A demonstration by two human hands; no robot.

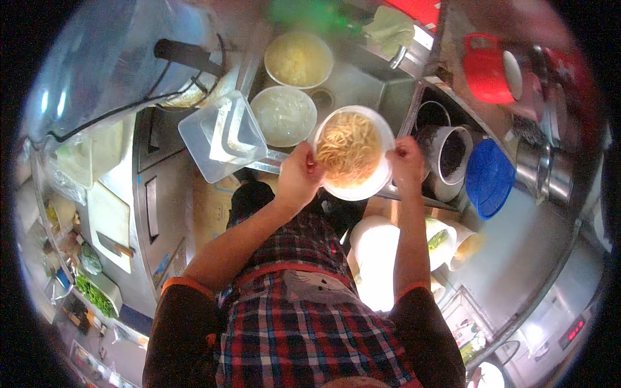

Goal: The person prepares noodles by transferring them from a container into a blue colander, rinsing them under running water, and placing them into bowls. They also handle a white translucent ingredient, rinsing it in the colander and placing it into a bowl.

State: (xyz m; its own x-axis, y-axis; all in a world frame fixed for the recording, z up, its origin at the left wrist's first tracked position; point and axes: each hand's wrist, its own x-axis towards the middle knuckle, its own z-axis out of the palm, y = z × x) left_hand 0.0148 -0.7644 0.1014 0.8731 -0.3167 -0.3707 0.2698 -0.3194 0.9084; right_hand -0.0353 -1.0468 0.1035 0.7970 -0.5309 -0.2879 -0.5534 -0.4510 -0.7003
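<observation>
A round white tub (387,182) holding pale, strand-like food (350,148) is lifted between my two hands over the near edge of a metal sink. My left hand (302,174) grips its rim at the left, and my right hand (408,162) grips it at the right. Just left of the tub, a second round container (284,116) with whitish contents in liquid stands in the sink. Behind that one is another container (299,59) with yellowish contents. A clear rectangular plastic box (223,136) rests tilted at the sink's left edge.
On the right are a white bucket (453,155) with dark contents, a blue basket (490,179) and a red jug (490,70). Tubs of food (440,242) stand below them. A cutting board (109,218) with a cleaver (115,245) lies on the left counter, near a tray of greens (94,295).
</observation>
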